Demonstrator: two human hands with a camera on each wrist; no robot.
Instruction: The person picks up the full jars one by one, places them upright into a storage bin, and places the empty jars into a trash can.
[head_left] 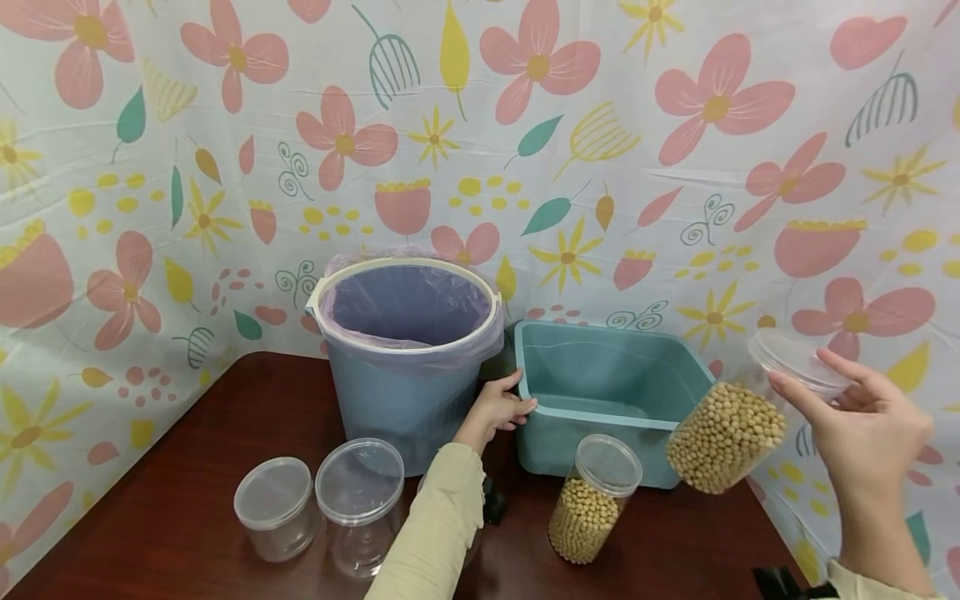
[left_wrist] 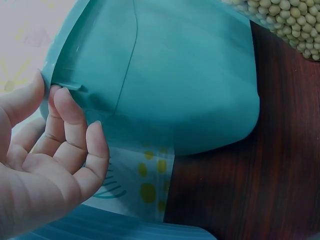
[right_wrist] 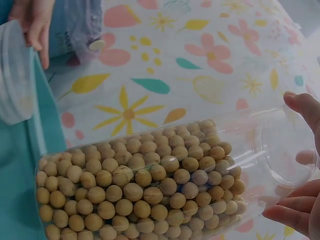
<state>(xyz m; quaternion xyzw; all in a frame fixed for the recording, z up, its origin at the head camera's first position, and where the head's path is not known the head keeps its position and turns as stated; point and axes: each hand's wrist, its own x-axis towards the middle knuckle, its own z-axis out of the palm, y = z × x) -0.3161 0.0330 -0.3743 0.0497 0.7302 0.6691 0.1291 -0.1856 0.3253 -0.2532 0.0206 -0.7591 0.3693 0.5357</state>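
Note:
My left hand (head_left: pixel 495 408) pinches the left rim of a teal plastic basin (head_left: pixel 600 454), thumb on one side of the edge and fingertips on the other in the left wrist view. In my right hand (head_left: pixel 877 417) is a clear jar of soybeans (head_left: pixel 726 437), gripped at its lid end. The jar tilts at the basin's right front corner, its bean-filled bottom pointing down and left. A second lidded jar of soybeans (head_left: pixel 585 518) stands on the table in front of the basin.
A blue bin (head_left: pixel 393 408) with a thin plastic liner stands left of the basin. Two clear lidded jars (head_left: pixel 276 508) sit at the front left of the dark wooden table (head_left: pixel 187 467). My left sleeve partly hides another clear container. A flower-patterned cloth (head_left: pixel 480 150) hangs behind.

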